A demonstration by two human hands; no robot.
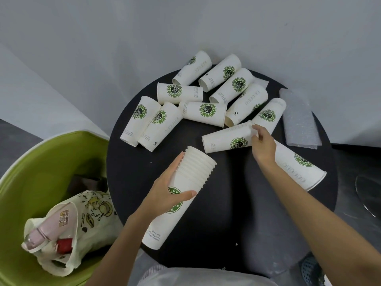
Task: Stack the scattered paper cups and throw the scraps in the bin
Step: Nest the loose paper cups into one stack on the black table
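My left hand [168,189] grips a stack of several white paper cups [186,182] with green coffee logos, tilted over the near side of the round black table [132,172]. My right hand [262,143] pinches the rim end of a single cup [226,140] lying on its side mid-table. Several more cups [203,111] lie scattered across the far half. Another cup [299,168] lies under my right forearm. A sheet of clear bubble wrap [299,122] rests at the table's right edge.
A green bin [26,172] stands left of the table, holding a printed bag [82,221] and other rubbish. Pale walls [82,58] close in behind the table. A round metal base [369,193] sits on the floor at the right.
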